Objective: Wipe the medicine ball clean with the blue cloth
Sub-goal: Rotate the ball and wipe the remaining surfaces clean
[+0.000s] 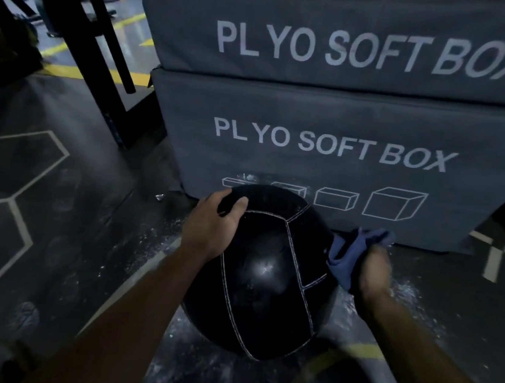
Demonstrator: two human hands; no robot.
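Note:
A large black medicine ball [264, 288] with white seams sits on the dark gym floor in the lower middle. My left hand [214, 221] rests on its upper left side, thumb and fingers curved over the top. My right hand [375, 270], blurred, grips a bunched blue cloth [352, 248] against the ball's right side. A pale shiny patch shows on the ball's front panel.
Two stacked grey soft plyo boxes [328, 156] stand right behind the ball. Black rack posts [102, 55] rise at the upper left. White dust [404, 292] is scattered on the floor around the ball. Hexagon floor markings [21, 201] lie to the left.

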